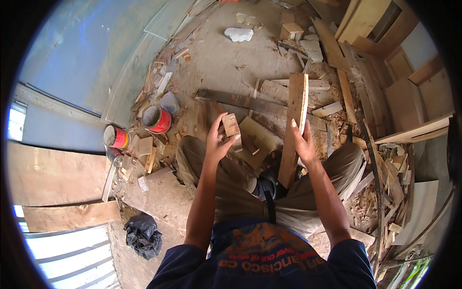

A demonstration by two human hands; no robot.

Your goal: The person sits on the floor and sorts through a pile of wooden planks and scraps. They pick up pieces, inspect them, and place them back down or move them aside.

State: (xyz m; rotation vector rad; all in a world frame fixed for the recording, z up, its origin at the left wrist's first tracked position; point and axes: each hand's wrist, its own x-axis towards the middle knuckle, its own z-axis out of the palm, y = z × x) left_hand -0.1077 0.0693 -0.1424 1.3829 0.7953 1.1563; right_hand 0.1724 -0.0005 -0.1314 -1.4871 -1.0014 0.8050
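Navy-blue printed T-shirt (pixel 269 262) at bottom centre; mid-frame, the left hand (pixel 217 145) pinches a short brown wooden block (pixel 231 124), the right hand (pixel 304 144) clasps a long brown wooden plank (pixel 293 106).

Left hand (pixel 216 142): raised in front of the left knee, palm turned inward, closed in a pinch grip.
Left thumb (pixel 233 140): reaching up and to the right, apart from the fingers (pixel 218 119), which point forward.
Left forearm (pixel 199 204): bare, running nearly straight forward from the elbow.
Right hand (pixel 304 144): level with the left, well apart from it, clasped in a grip.
Right thumb (pixel 294 124): pointing forward, fingers on the opposite side.
Right forearm (pixel 328 200): bare, angled forward and inward.
Upper arms: close to the torso (pixel 262 255), in short dark sleeves.
Legs: bent, knees spread wide.
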